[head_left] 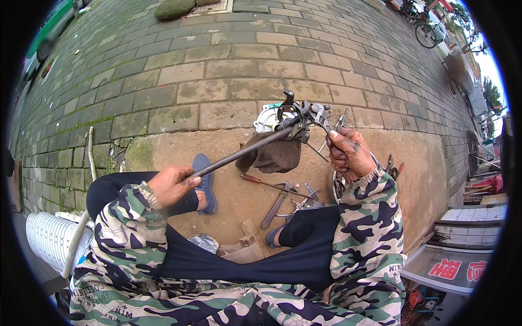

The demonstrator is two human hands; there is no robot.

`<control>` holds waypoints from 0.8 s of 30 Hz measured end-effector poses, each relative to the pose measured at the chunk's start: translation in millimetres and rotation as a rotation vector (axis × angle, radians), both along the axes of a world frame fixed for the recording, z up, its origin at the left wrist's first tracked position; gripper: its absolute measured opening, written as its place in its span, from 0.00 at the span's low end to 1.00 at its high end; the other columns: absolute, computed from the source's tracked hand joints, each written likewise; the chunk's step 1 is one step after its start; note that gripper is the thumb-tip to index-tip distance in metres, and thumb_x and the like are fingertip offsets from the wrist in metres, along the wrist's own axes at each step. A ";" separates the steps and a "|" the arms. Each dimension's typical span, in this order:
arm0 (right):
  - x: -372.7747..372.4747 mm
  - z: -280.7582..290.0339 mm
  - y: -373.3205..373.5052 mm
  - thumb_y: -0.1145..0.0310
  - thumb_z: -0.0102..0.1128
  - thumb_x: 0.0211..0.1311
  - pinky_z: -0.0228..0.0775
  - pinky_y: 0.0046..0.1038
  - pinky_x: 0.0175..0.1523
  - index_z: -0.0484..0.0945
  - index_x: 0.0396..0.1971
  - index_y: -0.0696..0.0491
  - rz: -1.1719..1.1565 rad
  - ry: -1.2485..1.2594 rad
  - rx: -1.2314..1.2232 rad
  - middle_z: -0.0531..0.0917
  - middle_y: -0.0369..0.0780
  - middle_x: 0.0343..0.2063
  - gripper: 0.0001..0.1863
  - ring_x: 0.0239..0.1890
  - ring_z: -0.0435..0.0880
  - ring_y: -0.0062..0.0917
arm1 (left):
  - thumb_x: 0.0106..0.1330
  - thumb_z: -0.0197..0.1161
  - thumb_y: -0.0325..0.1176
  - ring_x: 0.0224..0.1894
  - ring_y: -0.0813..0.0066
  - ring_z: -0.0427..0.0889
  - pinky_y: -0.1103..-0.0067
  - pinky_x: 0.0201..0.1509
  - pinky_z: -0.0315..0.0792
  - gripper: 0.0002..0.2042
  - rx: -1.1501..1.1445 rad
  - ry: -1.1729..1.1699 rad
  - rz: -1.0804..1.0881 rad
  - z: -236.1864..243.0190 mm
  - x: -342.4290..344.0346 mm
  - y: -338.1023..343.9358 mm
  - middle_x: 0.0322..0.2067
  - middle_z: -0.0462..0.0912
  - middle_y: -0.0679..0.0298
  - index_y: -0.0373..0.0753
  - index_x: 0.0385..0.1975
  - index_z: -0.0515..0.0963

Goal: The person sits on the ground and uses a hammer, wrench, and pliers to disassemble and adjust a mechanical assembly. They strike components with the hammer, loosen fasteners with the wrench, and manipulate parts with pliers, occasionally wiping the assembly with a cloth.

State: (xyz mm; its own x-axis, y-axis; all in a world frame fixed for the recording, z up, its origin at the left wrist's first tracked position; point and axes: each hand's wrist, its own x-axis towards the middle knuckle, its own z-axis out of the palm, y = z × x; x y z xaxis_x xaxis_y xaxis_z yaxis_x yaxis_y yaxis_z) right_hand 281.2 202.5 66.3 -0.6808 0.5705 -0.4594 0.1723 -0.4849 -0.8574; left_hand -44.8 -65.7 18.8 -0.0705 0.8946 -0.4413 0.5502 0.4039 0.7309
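Observation:
My left hand [173, 186] is closed round the near end of a long dark metal tube [239, 151]. At the tube's far end sits a black clamp-like metal fitting [293, 120] with a curved hook on top. My right hand [350, 153] grips a worn adjustable wrench [319, 115], its jaws up against the fitting. Whether the jaws are tight on a nut is too small to tell. Below the fitting is a dark brown cloth-like piece [277, 154], partly hidden by the tube. Behind the fitting, a white and teal round housing [265, 118] shows in part.
On the concrete between my feet lie a hammer [274, 209], a red-handled screwdriver [251, 178] and several small metal tools. A ring-shaped container [338, 187] is partly under my right wrist. A white slatted seat [49, 236] stands at left; a sign board [418, 266] is at right.

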 end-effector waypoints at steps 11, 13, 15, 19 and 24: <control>10.9 -6.7 7.4 0.60 0.55 0.72 0.43 0.18 0.14 0.70 0.30 0.54 -0.021 -0.001 0.000 0.58 0.26 0.11 0.14 0.09 0.50 0.10 | 0.74 0.53 0.49 0.20 0.84 0.61 0.81 0.24 0.56 0.21 -0.083 -0.202 0.002 10.3 -20.5 -19.2 0.17 0.65 0.74 0.35 0.29 0.74; 4.6 -7.4 7.8 0.59 0.55 0.71 0.42 0.18 0.15 0.71 0.29 0.54 -0.024 -0.001 -0.006 0.59 0.26 0.11 0.14 0.10 0.50 0.10 | 0.74 0.54 0.49 0.19 0.85 0.61 0.81 0.22 0.56 0.21 -0.150 -0.213 0.049 22.0 -20.9 -23.4 0.16 0.65 0.74 0.35 0.30 0.74; 6.8 -7.6 8.4 0.60 0.55 0.72 0.43 0.18 0.14 0.70 0.29 0.54 -0.024 0.009 -0.017 0.59 0.26 0.11 0.14 0.09 0.51 0.10 | 0.74 0.54 0.49 0.18 0.85 0.61 0.82 0.22 0.55 0.21 -0.190 -0.269 0.095 30.4 -21.9 -24.6 0.16 0.64 0.74 0.35 0.31 0.74; 8.3 -8.7 6.6 0.59 0.56 0.71 0.42 0.18 0.14 0.71 0.29 0.54 -0.030 0.005 -0.009 0.60 0.27 0.11 0.15 0.10 0.51 0.10 | 0.73 0.55 0.51 0.16 0.85 0.60 0.82 0.20 0.54 0.21 -0.199 -0.337 0.081 24.3 -24.6 -34.8 0.16 0.64 0.74 0.35 0.32 0.74; 9.7 -12.2 7.5 0.60 0.55 0.71 0.42 0.19 0.14 0.71 0.29 0.54 -0.025 0.015 -0.024 0.60 0.27 0.11 0.15 0.09 0.50 0.10 | 0.73 0.54 0.48 0.17 0.77 0.66 0.76 0.22 0.60 0.20 -0.194 -0.092 0.056 33.8 -19.3 -38.0 0.15 0.66 0.66 0.35 0.29 0.74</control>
